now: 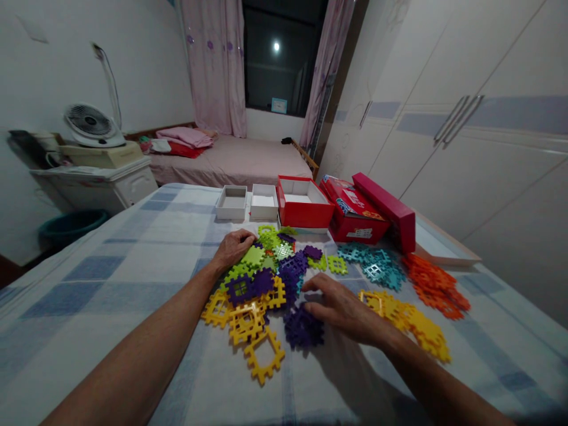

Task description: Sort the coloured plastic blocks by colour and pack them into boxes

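Observation:
A mixed pile of flat interlocking plastic building tiles lies on the checked cloth, with lime green tiles (253,257), purple tiles (293,267) and yellow tiles (247,320). My left hand (234,248) rests at the pile's left edge against the green tiles, fingers bent and close together; what is under the fingertips is hidden. Over the right side of the pile is my right hand (333,300), open, its thumb and forefinger apart beside a purple tile (303,327). Nothing shows between them. A square yellow frame tile (265,357) lies nearest me.
Right of the pile lie separate groups of teal tiles (377,266), orange tiles (435,287) and yellow tiles (410,319). Behind stand a grey-lined box (232,216), a white box (264,216), a red box (306,214), a red carton (360,228) and a leaning red lid (388,207).

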Tool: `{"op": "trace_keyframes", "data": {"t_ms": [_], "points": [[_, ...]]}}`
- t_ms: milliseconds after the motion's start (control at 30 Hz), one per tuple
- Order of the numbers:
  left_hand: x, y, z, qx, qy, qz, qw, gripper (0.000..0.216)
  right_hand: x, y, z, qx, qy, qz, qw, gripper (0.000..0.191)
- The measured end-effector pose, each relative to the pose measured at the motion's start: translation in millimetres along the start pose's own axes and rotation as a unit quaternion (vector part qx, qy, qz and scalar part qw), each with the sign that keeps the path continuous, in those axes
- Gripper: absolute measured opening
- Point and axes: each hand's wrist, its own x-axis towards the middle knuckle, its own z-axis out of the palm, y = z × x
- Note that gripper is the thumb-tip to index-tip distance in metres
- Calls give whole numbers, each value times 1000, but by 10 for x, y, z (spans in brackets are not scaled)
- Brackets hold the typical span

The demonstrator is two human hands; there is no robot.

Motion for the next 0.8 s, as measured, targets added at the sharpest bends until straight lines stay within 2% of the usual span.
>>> {"op": "trace_keyframes", "data": {"t_ms": [100, 167, 267, 367, 433, 533, 633, 800], "points": [[-5, 38, -11, 1, 1, -2, 1000, 36, 199, 7, -38, -84, 84, -5, 993, 25], [-9, 69, -20, 1, 1, -7, 1000, 37, 406, 34, -54, -149, 108, -1, 983, 26], [-15, 95, -23, 2, -1, -14, 1000, 37, 739, 73, -55, -236, 105, 21, 966, 29], [-14, 87, -16, 0, 2, -11, 1000, 37, 999, 59, -16, -267, 82, 55, 959, 35], [-11, 74, -13, -6, 5, -9, 1000, 37, 1123, 27, 32, -240, 84, 73, 964, 37], [-7, 59, -19, -9, 7, -11, 1000, 40, 1285, -10, 112, -115, 113, 83, 983, 38], [-5, 60, -35, -3, 18, -23, 1000, 44, 1448, 0, 174, -12, 131, 84, 988, 41], [5, 69, -54, -19, 61, -35, 997, 45, 1613, 77, 205, 51, 114, 89, 988, 41]]}}
